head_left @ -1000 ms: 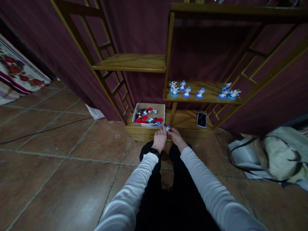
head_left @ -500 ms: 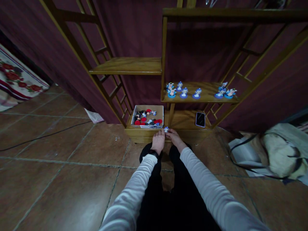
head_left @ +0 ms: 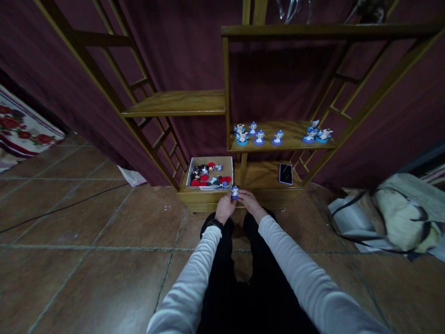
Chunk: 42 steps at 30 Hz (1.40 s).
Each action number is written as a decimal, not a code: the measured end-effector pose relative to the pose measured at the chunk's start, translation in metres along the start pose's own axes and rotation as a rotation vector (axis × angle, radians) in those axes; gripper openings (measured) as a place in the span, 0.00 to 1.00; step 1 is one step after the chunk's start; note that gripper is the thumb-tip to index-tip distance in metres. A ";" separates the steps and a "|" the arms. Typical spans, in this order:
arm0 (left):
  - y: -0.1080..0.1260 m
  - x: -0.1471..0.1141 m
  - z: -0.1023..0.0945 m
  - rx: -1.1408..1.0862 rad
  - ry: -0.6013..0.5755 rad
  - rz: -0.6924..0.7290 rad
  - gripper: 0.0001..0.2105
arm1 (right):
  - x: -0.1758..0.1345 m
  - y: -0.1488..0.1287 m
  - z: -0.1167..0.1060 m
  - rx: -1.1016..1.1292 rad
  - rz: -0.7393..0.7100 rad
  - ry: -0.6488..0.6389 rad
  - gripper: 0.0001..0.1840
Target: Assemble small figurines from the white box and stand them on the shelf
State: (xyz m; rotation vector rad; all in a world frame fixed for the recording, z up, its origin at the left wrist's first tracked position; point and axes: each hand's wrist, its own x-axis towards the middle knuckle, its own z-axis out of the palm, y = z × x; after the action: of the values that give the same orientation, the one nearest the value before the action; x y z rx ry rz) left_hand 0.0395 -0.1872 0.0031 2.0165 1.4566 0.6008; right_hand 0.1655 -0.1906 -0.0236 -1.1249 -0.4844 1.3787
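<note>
A small purple-and-white figurine (head_left: 235,192) stands upright between my fingers, just in front of the lowest shelf. My left hand (head_left: 225,207) is closed on its base from the left. From the right, the fingers of my right hand (head_left: 249,200) pinch it too. Close by on the left is an open cardboard box (head_left: 212,161) holding several figurines and red round bases. On the shelf above stand several similar figurines, among them a purple one (head_left: 277,137) and a blue-based one (head_left: 324,135).
A phone (head_left: 285,174) lies on the lowest shelf (head_left: 259,174), right of the box. A bare wooden shelf (head_left: 177,103) sits higher on the left. On the tiled floor, a pale bag (head_left: 399,213) with a dark strap rests at right, and a black cable (head_left: 69,206) runs at left.
The figurine in my hands now shows more fully, upright with its purple base visible. Both hands have shifted slightly left and down in view, as the camera view tilted a little upward.
</note>
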 end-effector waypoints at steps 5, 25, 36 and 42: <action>-0.005 0.006 0.000 -0.170 0.008 -0.034 0.15 | -0.001 0.000 0.001 0.055 -0.012 -0.003 0.13; -0.023 0.020 0.010 -0.806 -0.058 -0.199 0.10 | -0.002 0.000 0.003 0.050 -0.028 -0.113 0.13; -0.020 0.015 0.000 -1.104 -0.154 -0.374 0.09 | -0.006 -0.004 0.007 0.039 -0.039 -0.102 0.15; -0.019 0.014 -0.003 -1.119 -0.189 -0.377 0.10 | -0.008 -0.007 0.007 0.032 -0.007 -0.107 0.14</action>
State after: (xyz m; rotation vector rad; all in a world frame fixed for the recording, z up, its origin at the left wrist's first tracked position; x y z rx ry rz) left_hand 0.0290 -0.1688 -0.0075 0.8739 0.9724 0.7838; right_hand 0.1618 -0.1938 -0.0118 -1.0268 -0.5408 1.4413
